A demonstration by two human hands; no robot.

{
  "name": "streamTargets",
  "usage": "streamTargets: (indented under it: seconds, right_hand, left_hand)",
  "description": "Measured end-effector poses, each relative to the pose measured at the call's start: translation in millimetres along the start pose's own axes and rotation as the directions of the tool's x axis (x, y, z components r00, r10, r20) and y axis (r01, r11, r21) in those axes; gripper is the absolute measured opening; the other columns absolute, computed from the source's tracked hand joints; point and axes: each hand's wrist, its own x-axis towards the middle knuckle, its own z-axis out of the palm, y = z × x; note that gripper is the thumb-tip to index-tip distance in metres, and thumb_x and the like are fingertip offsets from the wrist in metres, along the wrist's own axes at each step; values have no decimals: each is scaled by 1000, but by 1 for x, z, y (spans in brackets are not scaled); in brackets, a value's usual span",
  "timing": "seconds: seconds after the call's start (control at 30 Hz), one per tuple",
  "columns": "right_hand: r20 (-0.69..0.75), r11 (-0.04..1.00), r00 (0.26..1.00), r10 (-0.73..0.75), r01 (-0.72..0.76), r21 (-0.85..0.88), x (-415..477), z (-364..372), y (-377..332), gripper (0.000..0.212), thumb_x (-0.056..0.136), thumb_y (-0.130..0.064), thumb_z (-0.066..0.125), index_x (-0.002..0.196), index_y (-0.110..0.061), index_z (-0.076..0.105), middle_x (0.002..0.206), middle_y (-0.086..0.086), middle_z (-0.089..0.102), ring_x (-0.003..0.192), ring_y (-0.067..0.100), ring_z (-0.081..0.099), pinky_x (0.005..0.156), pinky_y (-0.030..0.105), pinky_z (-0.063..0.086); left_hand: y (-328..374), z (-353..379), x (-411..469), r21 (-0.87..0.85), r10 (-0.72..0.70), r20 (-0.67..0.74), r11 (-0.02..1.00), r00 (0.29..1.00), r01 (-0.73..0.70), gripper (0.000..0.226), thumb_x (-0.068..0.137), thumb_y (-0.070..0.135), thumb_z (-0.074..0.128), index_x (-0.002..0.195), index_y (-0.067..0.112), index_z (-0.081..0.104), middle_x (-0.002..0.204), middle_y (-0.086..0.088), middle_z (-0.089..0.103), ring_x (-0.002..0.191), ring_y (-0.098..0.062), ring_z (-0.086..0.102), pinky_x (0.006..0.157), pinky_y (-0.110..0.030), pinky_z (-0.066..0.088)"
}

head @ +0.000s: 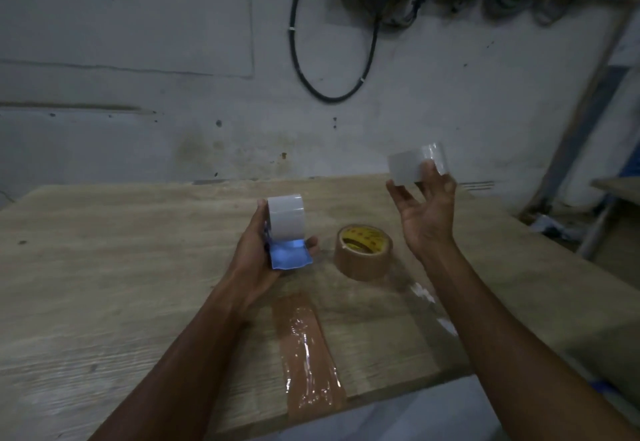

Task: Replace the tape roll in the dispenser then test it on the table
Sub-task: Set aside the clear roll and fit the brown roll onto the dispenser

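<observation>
**Above the table, clear tape pulled out**

Over the pale wood-grain table (104,267): left hand (256,260) clamped around blue plastic dispenser (289,253) loaded with clear tape roll (285,218). Right hand (424,208) raised, fingers pinching a loose clear tape strip (412,166). Between the hands, resting on the tabletop: brown tape roll (363,253). Nearer the front edge, stuck down flat: wrinkled brown tape strip (308,354).

A tape roll (363,252) sits on the desk (104,267) between the left hand (263,260) and right hand (424,212) — both raised above it. A strip of tape (306,354) lies nearer, reaching the desk's front edge.
</observation>
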Motion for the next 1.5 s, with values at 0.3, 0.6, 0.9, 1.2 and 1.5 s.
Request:
streamTargets:
  seconds: [0.3, 0.6, 0.9, 1.2, 1.5]
  right_hand:
    - [-200, 960, 964, -173, 120, -254, 42, -77, 2, 56, 84, -15, 73, 129, -20, 41, 124, 10, 56, 100, 36, 63, 76, 43, 59]
    - [-135, 708, 905, -403, 215, -673, 48, -83, 2, 78, 72, -31, 82, 138, -23, 41, 139, 8, 50, 102, 14, 64, 78, 37, 59]
    - [27, 175, 900, -434, 114, -978, 47, -90, 8, 83, 66, -34, 85, 137, -8, 51, 133, 15, 58, 124, 36, 42, 78, 19, 24]
    - [0, 30, 944, -330, 11, -999, 47, -95, 9, 79, 53, -48, 79, 117, -5, 64, 115, 19, 66, 113, 37, 48, 96, 37, 37]
    - [-10, -159, 962, -271, -55, -986, 46, -95, 10, 74, 56, -59, 67, 113, -13, 62, 117, 10, 66, 115, 36, 43, 89, 40, 41]
  left_hand:
    - [-7, -2, 2, -23, -64, 17, 998, 998, 64, 62, 95, 54, 46, 138, 9, 53, 123, -16, 56, 96, -29, 62, 71, -48, 63]
    - [-1, 0, 0, -65, -44, 27, 997, 999, 46, 52, 93, 53, 45, 117, 10, 59, 105, -10, 59, 92, -24, 57, 66, -44, 64]
    - [1, 5, -11, -14, -42, -83, 999, 996, 41, 49, 98, 53, 44, 111, 9, 60, 105, -18, 60, 93, -31, 60, 57, -46, 62]
    - [2, 4, -9, -2, -41, -100, 999, 994, 41, 64, 98, 54, 45, 145, 11, 47, 112, -17, 62, 90, -30, 68, 62, -48, 63]
    - [1, 2, -6, -34, -29, -56, 999, 998, 28, 69, 94, 55, 50, 149, 13, 45, 122, -16, 57, 98, -28, 61, 78, -56, 60]
